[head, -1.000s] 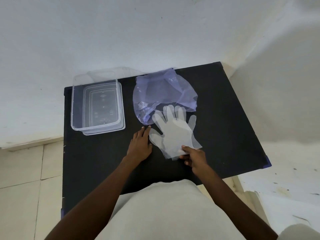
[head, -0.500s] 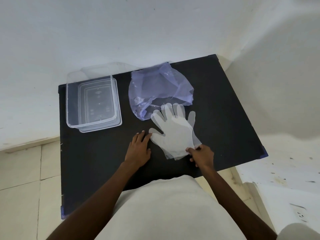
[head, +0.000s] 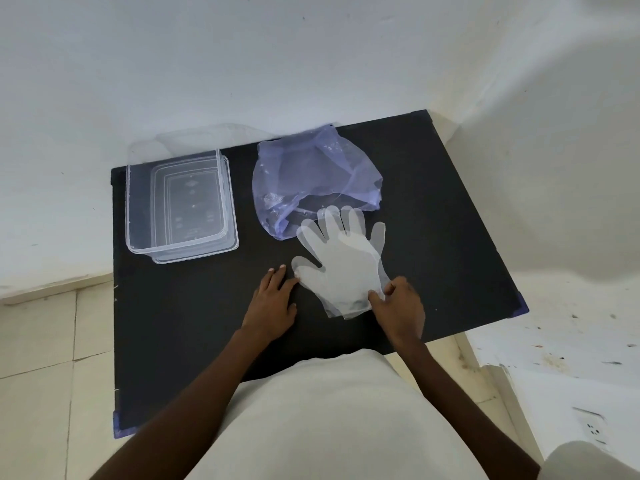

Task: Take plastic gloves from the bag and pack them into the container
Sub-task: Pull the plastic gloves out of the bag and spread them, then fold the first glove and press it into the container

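A stack of clear plastic gloves point(head: 341, 261) lies flat on the black table point(head: 194, 323), fingers pointing away from me. My right hand point(head: 401, 308) pinches the cuff edge of the gloves at their near right corner. My left hand point(head: 273, 303) rests flat on the table, fingertips touching the thumb side of the gloves. A crumpled bluish plastic bag point(head: 311, 178) lies just beyond the gloves, its opening toward them. The clear rectangular container point(head: 180, 206) stands empty at the far left of the table.
The container sits on its clear lid point(head: 228, 244). A white wall runs along the table's far edge and right side. Tiled floor lies to the left. My light-coloured shirt covers the table's near edge.
My right hand has shifted a little to the right along the glove cuff and now grips its corner. The left hand has stayed beside the glove thumb. The camera has moved slightly.
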